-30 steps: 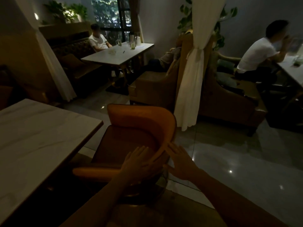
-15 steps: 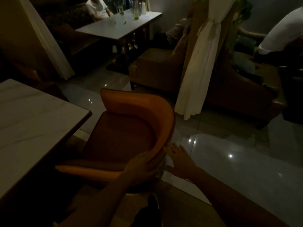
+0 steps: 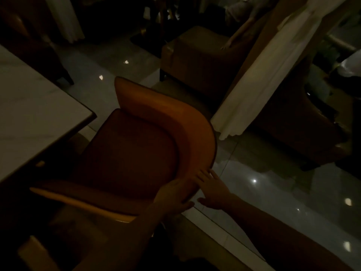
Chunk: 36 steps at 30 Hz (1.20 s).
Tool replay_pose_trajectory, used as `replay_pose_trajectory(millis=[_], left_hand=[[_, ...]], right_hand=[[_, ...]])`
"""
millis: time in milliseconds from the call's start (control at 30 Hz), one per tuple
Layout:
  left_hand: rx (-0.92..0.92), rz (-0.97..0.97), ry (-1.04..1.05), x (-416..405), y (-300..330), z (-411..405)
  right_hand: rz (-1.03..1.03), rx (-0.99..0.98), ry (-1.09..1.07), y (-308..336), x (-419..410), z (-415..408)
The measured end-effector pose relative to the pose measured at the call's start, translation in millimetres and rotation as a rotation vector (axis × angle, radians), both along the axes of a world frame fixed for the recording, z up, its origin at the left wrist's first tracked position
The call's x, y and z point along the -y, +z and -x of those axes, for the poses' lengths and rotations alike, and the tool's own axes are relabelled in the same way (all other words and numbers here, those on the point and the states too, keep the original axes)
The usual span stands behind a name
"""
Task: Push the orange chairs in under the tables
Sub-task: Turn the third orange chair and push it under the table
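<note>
An orange chair (image 3: 168, 122) with a curved backrest and a dark brown seat stands in the middle, its seat facing the marble-topped table (image 3: 29, 114) at the left. The seat's front lies near the table's corner. My left hand (image 3: 173, 196) is wrapped over the near end of the backrest rim. Just right of it, my right hand (image 3: 213, 190) lies flat against the outer side of the backrest, fingers spread and pointing up along it.
A white curtain (image 3: 259, 75) hangs right of the chair, with brown upholstered armchairs (image 3: 197, 57) behind and beside it. Glossy tiled floor (image 3: 273, 192) spreads to the right. A dark chair stands at the far left by another curtain.
The view has tilted downward and closer to the chair. My left hand has closed further over the backrest rim, and my right hand has come onto the backrest's outer side.
</note>
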<state>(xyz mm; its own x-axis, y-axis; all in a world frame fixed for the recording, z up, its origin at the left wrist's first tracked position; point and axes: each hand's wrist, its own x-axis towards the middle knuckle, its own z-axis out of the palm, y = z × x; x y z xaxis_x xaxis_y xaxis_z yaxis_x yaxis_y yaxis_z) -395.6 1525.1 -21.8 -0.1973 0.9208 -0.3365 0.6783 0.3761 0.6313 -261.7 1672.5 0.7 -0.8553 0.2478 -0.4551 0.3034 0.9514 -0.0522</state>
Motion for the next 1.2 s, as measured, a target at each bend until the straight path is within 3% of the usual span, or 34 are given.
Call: replay_pose_trajectory(millis=[333, 567, 733, 933, 1200], left_hand=[[0.204, 0.06, 0.141, -33.7, -32.9, -0.3], [0.07, 0.082, 0.202, -70.0, -38.2, -16.1], [-0.013, 0.076, 0.389, -90.2, -31.4, -43.8], [-0.073, 0.236, 0.542, -109.1, -34.9, -68.9], [-0.1, 0.3, 0.696, -128.3, -39.1, -75.8]], right_hand=[[0.026, 0.081, 0.321, -30.4, -66.1, 30.0], [0.083, 0.046, 0.676, -44.5, -127.7, 53.1], [0.102, 0.047, 0.879, -48.2, -159.3, 66.6], [0.075, 0.073, 0.984, -48.5, -178.1, 80.4], [0.053, 0.028, 1.007, -57.5, -179.5, 83.4]])
